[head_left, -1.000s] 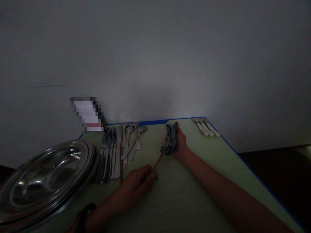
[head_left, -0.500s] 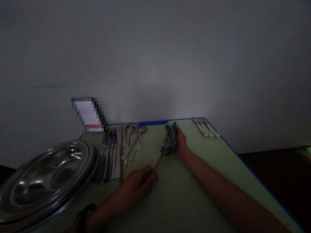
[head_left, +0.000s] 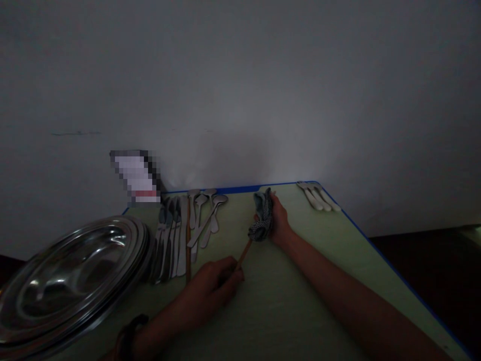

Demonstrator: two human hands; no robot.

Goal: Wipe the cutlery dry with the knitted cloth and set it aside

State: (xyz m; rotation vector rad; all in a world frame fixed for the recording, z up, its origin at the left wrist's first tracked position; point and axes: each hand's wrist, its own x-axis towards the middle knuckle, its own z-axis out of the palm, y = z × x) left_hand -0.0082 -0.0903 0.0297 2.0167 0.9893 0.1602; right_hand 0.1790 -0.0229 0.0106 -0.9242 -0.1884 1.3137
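My left hand (head_left: 220, 281) is closed around the near end of a brown wooden chopstick (head_left: 244, 254), which points up and to the right. Its other part runs into a bunched checked cloth (head_left: 263, 218) in dark and pale tones. That cloth is gripped by my right hand (head_left: 280, 218), whose fingers wrap behind it and are mostly hidden. Just left of my left hand lies a second brown chopstick (head_left: 188, 240), alongside a row of several table knives (head_left: 171, 240). Several metal spoons (head_left: 205, 215) lie loosely behind my left hand, some crossing each other.
Stacked oval metal trays (head_left: 75, 271) fill the left side of the green table (head_left: 278, 306). Forks with pale handles (head_left: 317, 198) lie at the far right corner. A blurred-out phone-like device (head_left: 137, 175) leans against the grey wall (head_left: 240, 90) behind the table.
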